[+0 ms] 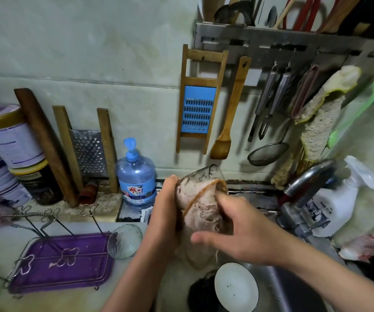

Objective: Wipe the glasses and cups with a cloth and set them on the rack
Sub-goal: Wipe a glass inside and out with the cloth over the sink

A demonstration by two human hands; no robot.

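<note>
Glass [206, 176] is up off the counter, well to the right of the rack [58, 262] and tilted, its clear end pointing away from you. You likely hold it there so drips fall toward the sink [294, 289], which lies farther right of the rack, and not onto the purple tray. Cloth [201, 208] covers the near part of the glass, its orange hem running slantwise across. Whether it sits inside the glass or is wrapped outside cannot be told, since glass and cloth blur together. Your left hand [165, 212] is on the side nearer the rack, fingers curled round the glass wall in a firm grip; judged to be the anchor, so the glass does not spin. Your right hand [244, 230] is on the side away from the rack, fingers bent over and clamped onto the cloth against the glass, thumb sticking out straight below it. That looks like the working hand doing the rubbing. A second glass [125, 240] lies on its side at the rack's right edge, touching or just beside the tray. Nothing is seated on the rack's wire prongs yet. Judgement: wiping step under way, racking not begun.
</note>
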